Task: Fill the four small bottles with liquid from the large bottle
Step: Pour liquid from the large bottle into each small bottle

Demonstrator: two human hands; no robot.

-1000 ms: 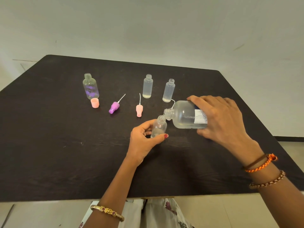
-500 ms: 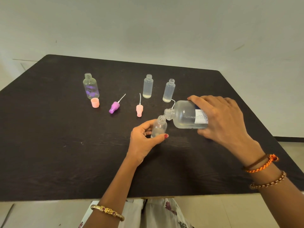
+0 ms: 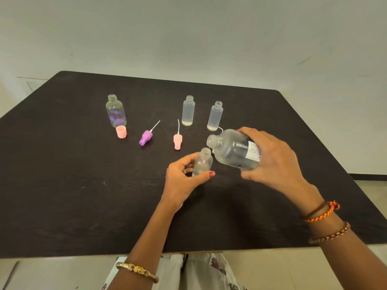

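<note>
Your left hand [image 3: 184, 181] grips the small bottle [image 3: 202, 162] upright on the surface [image 3: 62, 185], and your right hand [image 3: 272, 158] wraps the large bottle [image 3: 234, 150], its neck just above and beside the mouth. Tip it slowly with lip over mouth. The surface is dark, with three more bottles and loose caps beyond, and a pale wall behind.

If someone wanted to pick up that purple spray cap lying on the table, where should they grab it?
Pinch the purple spray cap by its stubby body, from above, fingers on its two long sides. It lies on its side on the table, so the body offers the widest hold, while the thin white tube pointing away looks too slender and bendy to grip.
</note>
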